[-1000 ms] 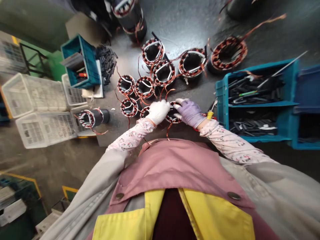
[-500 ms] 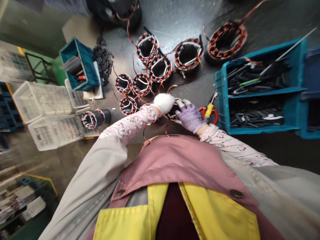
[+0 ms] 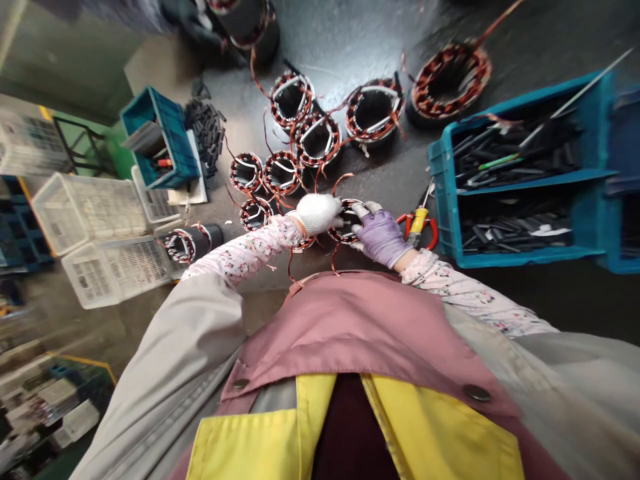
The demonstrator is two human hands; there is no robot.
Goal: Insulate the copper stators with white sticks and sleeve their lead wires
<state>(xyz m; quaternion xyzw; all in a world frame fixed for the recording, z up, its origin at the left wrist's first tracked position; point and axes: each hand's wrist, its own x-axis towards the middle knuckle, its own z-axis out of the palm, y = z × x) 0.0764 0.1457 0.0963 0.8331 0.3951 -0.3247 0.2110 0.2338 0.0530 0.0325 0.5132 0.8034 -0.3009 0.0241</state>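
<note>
The left hand (image 3: 316, 213), in a white cotton glove, is curled closed against the rim of a small copper-wound stator (image 3: 346, 221) between the hands. The purple-gloved right hand (image 3: 381, 237) pinches the far rim with its fingers (image 3: 361, 211) — a steady two-sided hold, with copper leads (image 3: 335, 263) hanging clear. Yellow-and-red-handled pliers (image 3: 417, 223) lie just beside them on the table (image 3: 385, 180).

Free dark worktop (image 3: 400, 167) ahead of our right hand (image 3: 381, 237); wound stators (image 3: 283, 172) crowd our left hand (image 3: 317, 213); red-handled pliers (image 3: 417, 227), teal crate (image 3: 443, 200) block rightward.
</note>
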